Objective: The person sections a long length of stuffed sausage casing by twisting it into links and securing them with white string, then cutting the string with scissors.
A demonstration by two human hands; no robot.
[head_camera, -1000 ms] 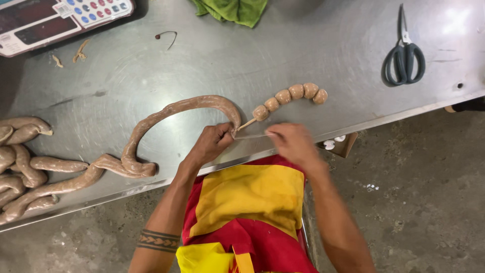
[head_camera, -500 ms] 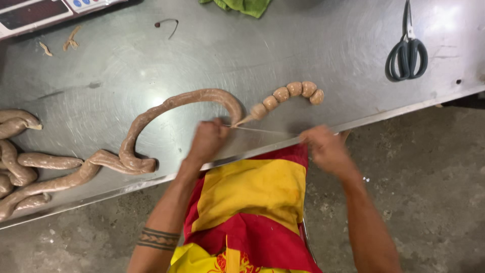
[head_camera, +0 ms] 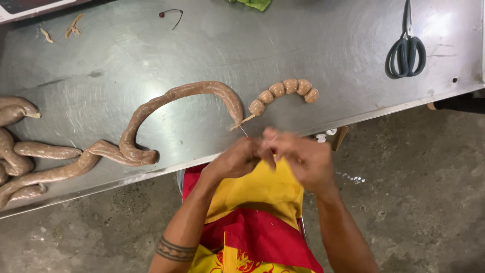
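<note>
Both hands pinch thin string at table edge.
Left hand (head_camera: 236, 159) and right hand (head_camera: 298, 154) touch; string (head_camera: 243, 131) runs to sausage (head_camera: 182, 96).

White-edged scale panel (head_camera: 30, 6) at the table's top-left corner.

This looks like a small meat-processing or butchery workroom rather than a home kitchen. The work surface is a broad stainless-steel table (head_camera: 303, 45), scuffed with swirl marks, standing on a bare, stained concrete floor (head_camera: 419, 202). On it lie a long coil of filled sausage casing (head_camera: 166, 98) and a short chain of small tied sausage links (head_camera: 284, 91), with more stuffed lengths (head_camera: 20, 151) heaped at the left edge. Black-handled scissors (head_camera: 405, 48) rest near the far corner, a green cloth (head_camera: 251, 4) lies at the back, and the person wears a red and yellow apron (head_camera: 257, 212).
</note>
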